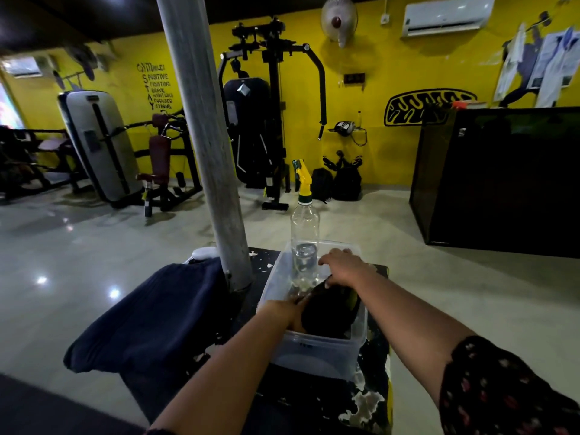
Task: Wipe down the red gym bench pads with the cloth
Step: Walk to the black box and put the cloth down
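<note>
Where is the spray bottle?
In the head view, the spray bottle stands at the far end of the clear tub, between the grey pillar and the right hand.

You have two hands, left hand [282,310] and right hand [343,266], one tub [314,351], one spray bottle [304,227], one dark cloth [329,315], one navy towel [150,312].

We see a clear tub [314,353] on the chipped black bench [378,346], with a dark cloth [329,315] inside. Our left grip [284,312] lies on the cloth's near left side, fingers straight. Our right grip [343,266] rests on its far end, beside an upright spray bottle [304,233]. A navy towel [150,315] drapes over the bench's left edge, by a grey pole [213,152].
</note>
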Motion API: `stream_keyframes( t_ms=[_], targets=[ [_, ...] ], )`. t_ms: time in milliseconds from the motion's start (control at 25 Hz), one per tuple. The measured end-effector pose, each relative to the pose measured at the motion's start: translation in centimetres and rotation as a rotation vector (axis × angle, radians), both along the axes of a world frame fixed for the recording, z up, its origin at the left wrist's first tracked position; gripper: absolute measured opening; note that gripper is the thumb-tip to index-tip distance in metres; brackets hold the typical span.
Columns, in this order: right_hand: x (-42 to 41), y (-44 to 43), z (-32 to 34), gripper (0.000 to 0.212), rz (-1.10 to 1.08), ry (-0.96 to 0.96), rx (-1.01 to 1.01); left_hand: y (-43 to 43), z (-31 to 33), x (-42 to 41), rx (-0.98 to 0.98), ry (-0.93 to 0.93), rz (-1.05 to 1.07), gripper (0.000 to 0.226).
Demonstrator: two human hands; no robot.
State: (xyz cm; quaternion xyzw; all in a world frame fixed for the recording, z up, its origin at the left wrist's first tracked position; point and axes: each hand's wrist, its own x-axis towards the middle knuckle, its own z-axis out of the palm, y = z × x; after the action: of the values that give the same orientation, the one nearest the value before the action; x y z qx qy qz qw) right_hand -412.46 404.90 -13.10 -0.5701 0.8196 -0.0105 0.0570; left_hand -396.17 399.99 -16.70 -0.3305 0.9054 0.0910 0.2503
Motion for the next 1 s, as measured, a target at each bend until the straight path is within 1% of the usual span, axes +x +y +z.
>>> stream_keyframes(
  t_ms=[40,80,120,200,240,280,320,360,440,480,520,560,600,640,680,720,760,800,840,880,920,960,1000],
  targets=[
    [-0.1,-0.2,-0.1,0.063,-0.028,0.094,-0.017,-0.1,-0.1,-0.2,-0.010,-0.016,0.013,0.096],
    [0.2,-0.1,0.0,0.062,-0.066,0.139,-0.003,-0.1,0.0,-0.3,-0.005,-0.030,0.015,0.092],
    [0.4,-0.5,0.0,0.063,-0.105,0.134,0.067,-0.2,0.3,-0.6,0.022,-0.058,0.047,0.084],
    [1.1,-0.9,-0.2,0.069,-0.154,0.042,0.279,-0.2,1.1,-0.9,0.071,-0.096,0.097,0.068],
    [1.4,-1.1,-0.5,0.065,-0.163,-0.030,0.358,-0.1,1.5,-0.9,0.093,-0.096,0.111,0.062],
    [1.5,-1.4,-1.0,0.053,-0.178,-0.112,0.380,0.1,1.9,-1.0,0.124,-0.083,0.129,0.057],
    [1.6,-1.6,-1.5,0.043,-0.175,-0.162,0.367,0.4,2.0,-1.2,0.170,-0.050,0.144,0.053],
    [1.8,-1.8,-1.7,0.038,-0.177,-0.193,0.315,0.6,2.2,-1.4,0.247,-0.014,0.178,0.048],
    [1.8,-2.6,-1.6,0.038,-0.166,-0.155,0.110,0.9,1.9,-1.6,0.387,0.082,0.281,0.044],
    [2.0,-2.8,-1.6,0.043,-0.139,-0.124,0.053,1.1,1.7,-1.7,0.402,0.099,0.308,0.043],
    [2.2,-3.1,-1.9,0.052,-0.118,-0.091,0.060,0.8,1.3,-1.8,0.338,0.089,0.291,0.045],
    [2.3,-3.0,-2.0,0.061,-0.129,-0.073,0.081,0.3,0.9,-1.8,0.194,0.043,0.213,0.050],
    [2.3,-3.0,-2.1,0.065,-0.147,-0.059,0.080,-0.1,0.5,-1.7,0.040,0.002,0.124,0.061],
    [2.3,-2.7,-1.9,0.064,-0.163,-0.042,0.037,-0.4,-0.1,-1.8,-0.034,0.015,0.039,0.076],
    [2.2,-2.3,-1.6,0.062,-0.161,-0.004,-0.022,-0.5,-0.6,-1.9,-0.040,0.059,-0.062,0.090],
    [2.1,-2.1,-1.3,0.060,-0.139,0.021,-0.079,-0.1,-0.6,-2.0,-0.022,0.097,-0.147,0.098],
    [1.8,-2.0,-1.2,0.058,-0.101,0.041,-0.071,-0.1,-1.4,-2.7,0.013,0.120,-0.200,0.099],
    [1.4,-2.1,-1.5,0.055,-0.047,0.038,-0.007,0.4,-1.7,-3.2,0.023,0.087,-0.199,0.093],
    [1.1,-2.2,-1.7,0.052,-0.017,0.053,0.123,-0.5,-3.5,-4.1,0.078,0.062,-0.148,0.083],
    [0.7,-2.3,-2.3,0.053,-0.039,0.059,0.274,-1.1,-4.7,-4.6,0.100,0.007,-0.107,0.073],
    [0.5,-2.4,-3.2,0.056,-0.085,0.056,0.437,-1.1,-4.2,-4.2,0.128,-0.074,-0.089,0.064],
    [0.6,-2.4,-3.4,0.059,-0.127,0.064,0.567,-1.5,-3.3,-3.9,0.158,-0.112,-0.097,0.059],
    [1.0,-2.1,-3.4,0.059,-0.130,0.092,0.636,-1.9,-2.7,-3.8,0.154,-0.131,-0.143,0.059]
  ],
)
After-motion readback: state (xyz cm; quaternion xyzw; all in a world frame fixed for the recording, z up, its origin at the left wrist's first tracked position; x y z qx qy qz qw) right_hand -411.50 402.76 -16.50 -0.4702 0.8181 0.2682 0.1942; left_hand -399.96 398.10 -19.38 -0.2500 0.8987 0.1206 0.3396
